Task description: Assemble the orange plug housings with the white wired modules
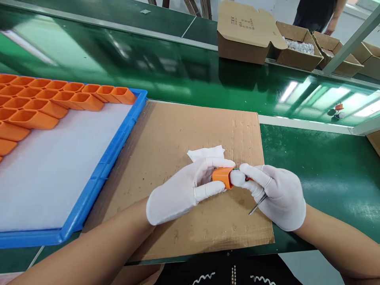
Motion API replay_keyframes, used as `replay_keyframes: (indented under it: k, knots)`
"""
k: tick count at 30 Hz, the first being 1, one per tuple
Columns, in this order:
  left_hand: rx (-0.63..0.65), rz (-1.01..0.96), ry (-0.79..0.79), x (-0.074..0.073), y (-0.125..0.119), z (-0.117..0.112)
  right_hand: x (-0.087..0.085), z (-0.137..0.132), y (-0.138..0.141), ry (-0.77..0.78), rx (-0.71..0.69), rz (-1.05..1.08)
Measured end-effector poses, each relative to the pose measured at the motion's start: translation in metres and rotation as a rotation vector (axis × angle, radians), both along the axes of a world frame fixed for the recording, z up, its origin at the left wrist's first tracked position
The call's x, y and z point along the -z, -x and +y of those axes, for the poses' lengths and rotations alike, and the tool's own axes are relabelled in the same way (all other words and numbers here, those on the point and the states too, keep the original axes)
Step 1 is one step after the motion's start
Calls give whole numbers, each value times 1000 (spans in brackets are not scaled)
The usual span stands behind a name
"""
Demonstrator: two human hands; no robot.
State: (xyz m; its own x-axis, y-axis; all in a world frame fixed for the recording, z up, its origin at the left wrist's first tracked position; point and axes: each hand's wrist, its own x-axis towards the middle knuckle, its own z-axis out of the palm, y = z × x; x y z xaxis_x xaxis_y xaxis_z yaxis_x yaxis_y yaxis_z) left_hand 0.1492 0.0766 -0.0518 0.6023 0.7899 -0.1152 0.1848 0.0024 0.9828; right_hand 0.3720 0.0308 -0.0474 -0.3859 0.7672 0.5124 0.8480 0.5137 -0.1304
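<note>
My left hand (190, 186), in a white glove, grips an orange plastic sleeve (221, 176) between thumb and fingers. The sleeve lies on its side in the air, its open end facing right. At that end my right hand (273, 190), also gloved, pinches a small part with a white rounded end (237, 178) and a bit of red behind it. Most of that part is hidden by the fingers. A thin metal tool (257, 204), perhaps tweezers, sticks out from under the right fingers. Behind the left hand a white paper piece (206, 153) rests on the cardboard sheet (178, 126).
On the left, a blue tray (101, 174) carries rows of orange sleeves (35, 118). Beyond the green bench (314, 170), a cardboard box (243, 31) and an open box of white round parts (299, 45) stand on a ledge. A person (314, 14) stands behind the boxes.
</note>
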Motion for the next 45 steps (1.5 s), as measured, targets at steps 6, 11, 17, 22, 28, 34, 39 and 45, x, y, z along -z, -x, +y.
replay_keyframes:
  k: [6, 11, 17, 22, 28, 34, 39, 45]
  knots:
    - [-8, -40, 43, -1, -3, -1, -5, -3, 5, -35, 53, -83]
    - [-62, -80, 122, 0, -2, -3, -8, -4, 7, -22, 65, -67]
    - [-75, -161, 174, 2, -3, -5, -12, -6, 10, 64, 83, -83]
    - [-74, -188, 188, 1, -5, -6, -16, -9, 11, 126, 79, -92]
    - [-91, -251, 224, 6, -11, -8, -17, -16, 20, 61, 114, -172]
    - [-166, -289, 252, 10, -21, -11, -14, -24, 38, 163, 162, -258]
    - [-251, -423, 277, 15, -14, -8, -10, -11, 23, 117, 61, 83]
    - [-265, -399, 289, 16, -11, -9, -6, -7, 18, 14, 19, 90]
